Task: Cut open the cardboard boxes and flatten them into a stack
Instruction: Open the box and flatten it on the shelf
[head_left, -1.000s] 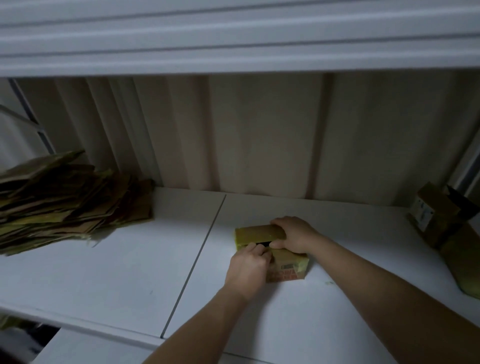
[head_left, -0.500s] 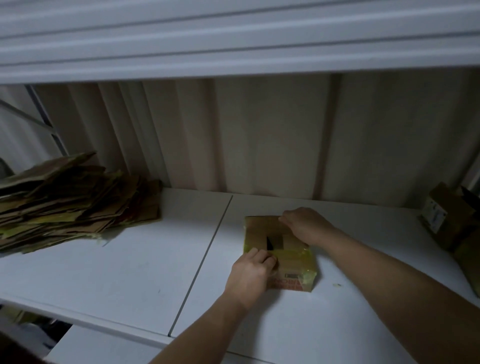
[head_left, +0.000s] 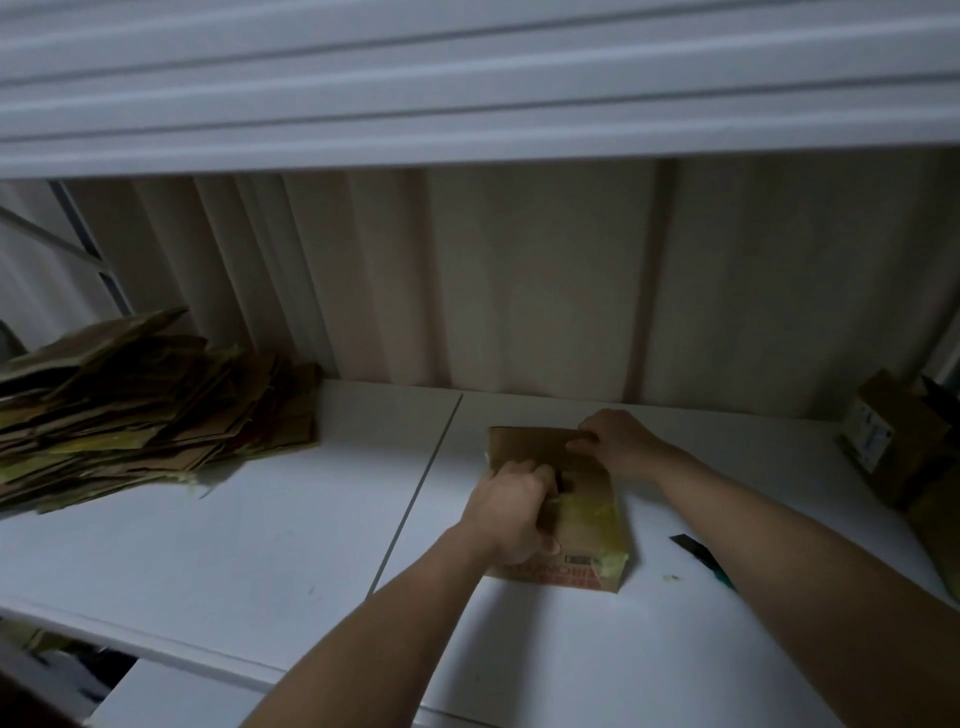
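- The white table (head_left: 260, 545) fills the lower frame; the stack of flattened cardboard (head_left: 140, 405) is seen at left.
- The cardboard box (head_left: 566, 499), at centre, has been opened out and lies flatter than a second ago, so stacking appears near.
- Its far flap is pressed by the right hand (head_left: 615, 441), fingers curled on the edge.
- Its near side is gripped by the left hand (head_left: 511, 512).
- A knife (head_left: 696, 551), uncovered since then, lies at right, unheld.
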